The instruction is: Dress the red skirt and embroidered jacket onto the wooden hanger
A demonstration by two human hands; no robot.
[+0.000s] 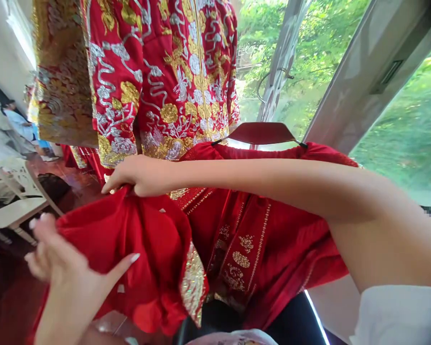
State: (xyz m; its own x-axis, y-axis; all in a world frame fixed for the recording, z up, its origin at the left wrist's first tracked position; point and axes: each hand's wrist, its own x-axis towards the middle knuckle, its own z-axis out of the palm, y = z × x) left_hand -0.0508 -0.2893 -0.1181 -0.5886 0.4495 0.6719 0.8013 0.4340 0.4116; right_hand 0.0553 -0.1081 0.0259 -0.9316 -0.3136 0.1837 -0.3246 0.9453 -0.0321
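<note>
A red satin jacket (290, 239) with gold beaded trim hangs on a dark wooden hanger (260, 132) in front of me. My right hand (140, 175) reaches across it to the left, its fingers closed on the upper edge of a red satin piece (154, 235). That piece has a glittering gold border (194, 282); whether it is the jacket's sleeve or a separate garment, I cannot tell. At lower left, my left hand (66, 268) is spread, thumb stretched out in front of the red satin and fingers past its left edge, slightly blurred.
Behind hangs a red jacket embroidered in gold and silver (187, 81), with a gold-patterned garment (64, 81) left of it. A white chair (21, 201) stands at the left. Large windows (405, 129) are on the right. Below the jacket is a dark surface (290, 316).
</note>
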